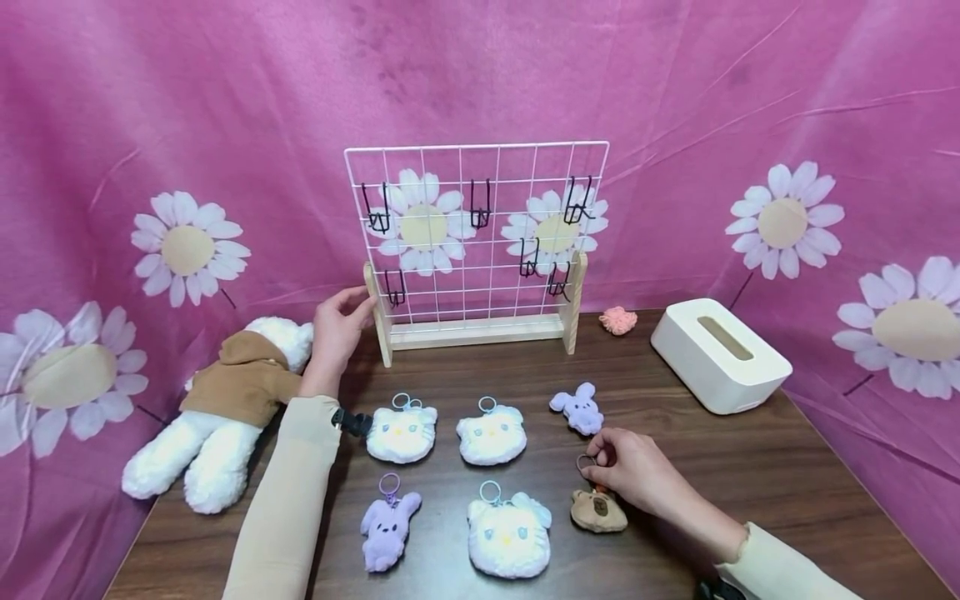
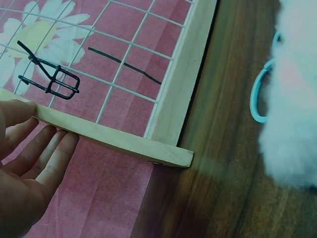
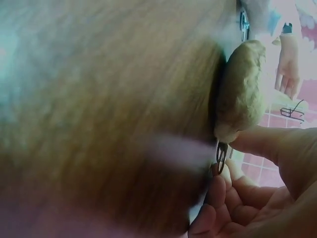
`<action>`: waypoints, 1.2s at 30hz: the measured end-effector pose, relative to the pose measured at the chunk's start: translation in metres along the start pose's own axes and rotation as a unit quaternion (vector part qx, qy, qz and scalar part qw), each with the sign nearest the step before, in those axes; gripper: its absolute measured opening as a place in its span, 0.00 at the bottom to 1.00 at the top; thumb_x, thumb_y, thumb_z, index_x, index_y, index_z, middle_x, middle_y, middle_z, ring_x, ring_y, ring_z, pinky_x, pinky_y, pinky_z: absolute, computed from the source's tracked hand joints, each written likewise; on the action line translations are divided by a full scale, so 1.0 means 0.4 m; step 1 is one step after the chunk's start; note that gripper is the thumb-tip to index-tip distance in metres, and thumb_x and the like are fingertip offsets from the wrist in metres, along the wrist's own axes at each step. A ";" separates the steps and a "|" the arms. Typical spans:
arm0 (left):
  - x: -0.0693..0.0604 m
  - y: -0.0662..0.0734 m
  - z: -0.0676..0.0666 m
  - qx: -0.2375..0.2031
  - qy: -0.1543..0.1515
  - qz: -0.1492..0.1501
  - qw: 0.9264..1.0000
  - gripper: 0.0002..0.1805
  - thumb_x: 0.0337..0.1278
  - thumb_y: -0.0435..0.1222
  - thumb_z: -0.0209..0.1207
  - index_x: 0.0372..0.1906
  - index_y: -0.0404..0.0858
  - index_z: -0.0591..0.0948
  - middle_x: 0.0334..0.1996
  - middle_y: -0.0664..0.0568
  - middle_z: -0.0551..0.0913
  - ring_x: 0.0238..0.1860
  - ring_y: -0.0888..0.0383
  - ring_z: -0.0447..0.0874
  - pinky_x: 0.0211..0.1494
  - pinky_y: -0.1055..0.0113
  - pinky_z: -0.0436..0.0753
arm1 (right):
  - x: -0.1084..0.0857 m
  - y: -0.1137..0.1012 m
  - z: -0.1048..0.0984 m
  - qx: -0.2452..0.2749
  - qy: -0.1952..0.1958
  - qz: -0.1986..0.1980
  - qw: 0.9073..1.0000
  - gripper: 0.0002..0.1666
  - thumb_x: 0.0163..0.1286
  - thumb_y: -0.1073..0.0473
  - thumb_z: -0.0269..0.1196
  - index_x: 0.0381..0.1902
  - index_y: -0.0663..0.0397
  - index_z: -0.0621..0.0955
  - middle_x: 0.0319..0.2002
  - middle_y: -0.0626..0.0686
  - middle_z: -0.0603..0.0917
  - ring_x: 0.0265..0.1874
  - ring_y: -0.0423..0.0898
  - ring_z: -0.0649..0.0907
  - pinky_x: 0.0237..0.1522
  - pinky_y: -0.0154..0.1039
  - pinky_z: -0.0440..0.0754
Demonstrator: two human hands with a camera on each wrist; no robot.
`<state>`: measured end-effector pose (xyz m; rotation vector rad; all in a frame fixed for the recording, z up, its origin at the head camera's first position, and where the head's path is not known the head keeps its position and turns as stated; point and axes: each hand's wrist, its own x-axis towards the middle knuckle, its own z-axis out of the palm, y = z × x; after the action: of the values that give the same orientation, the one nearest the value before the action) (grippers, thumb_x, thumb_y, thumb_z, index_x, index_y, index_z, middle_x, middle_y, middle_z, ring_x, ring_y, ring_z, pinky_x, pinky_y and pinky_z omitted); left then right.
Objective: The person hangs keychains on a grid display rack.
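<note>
My left hand (image 1: pixel 341 329) is at the left wooden post (image 1: pixel 380 321) of a white wire grid display rack (image 1: pixel 463 291). The left wrist view has its thumb on one face of the post and the fingers (image 2: pixel 62 151) against the other. With my right hand (image 1: pixel 637 471) I pinch the ring end of a brown plush keychain (image 1: pixel 597 512), whose body lies on the table. In the right wrist view, thumb and fingers meet around the metal ring (image 3: pixel 221 159) beside the plush (image 3: pixel 242 89). Several black hooks (image 1: pixel 480 205) hang on the grid, bearing nothing.
White cat-face plush keychains (image 1: pixel 492 435) and purple rabbit ones (image 1: pixel 386 533) lie on the dark wooden table (image 1: pixel 442 542). A white teddy bear in a brown hoodie (image 1: pixel 243 379) lies at left. At right are a pink fluffy piece (image 1: pixel 618 320) and a white tissue box (image 1: pixel 720 367).
</note>
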<state>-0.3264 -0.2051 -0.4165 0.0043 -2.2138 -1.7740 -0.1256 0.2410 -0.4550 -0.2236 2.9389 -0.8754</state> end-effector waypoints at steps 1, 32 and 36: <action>0.000 -0.001 0.000 0.001 -0.002 0.001 1.000 0.22 0.80 0.37 0.68 0.68 0.29 0.86 0.57 0.31 0.90 0.36 0.73 0.89 0.46 0.79 0.95 | 0.000 -0.001 0.001 0.000 0.003 -0.001 1.000 0.17 0.62 0.57 0.84 0.34 0.45 0.82 0.27 0.40 0.81 0.26 0.34 0.76 0.30 0.31 0.74; 0.008 -0.012 -0.006 -0.001 -0.022 0.004 1.000 0.22 0.82 0.36 0.66 0.70 0.29 0.84 0.62 0.27 0.88 0.37 0.72 0.89 0.45 0.82 0.93 | -0.030 -0.041 -0.099 -0.058 0.080 -0.118 0.988 0.13 0.67 0.61 0.81 0.34 0.35 0.89 0.35 0.34 0.90 0.38 0.33 0.86 0.40 0.40 0.90; 0.008 -0.013 -0.008 0.000 -0.021 0.005 1.000 0.22 0.82 0.36 0.66 0.71 0.29 0.84 0.62 0.27 0.88 0.37 0.72 0.89 0.45 0.82 0.93 | -0.027 -0.057 -0.127 -0.043 0.082 -0.113 0.989 0.11 0.68 0.59 0.81 0.35 0.35 0.89 0.35 0.33 0.89 0.37 0.32 0.84 0.41 0.39 0.89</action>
<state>-0.3296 -0.2097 -0.4200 -0.0444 -2.2390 -1.7855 -0.1178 0.2512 -0.3997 -0.5249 3.1536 -0.8300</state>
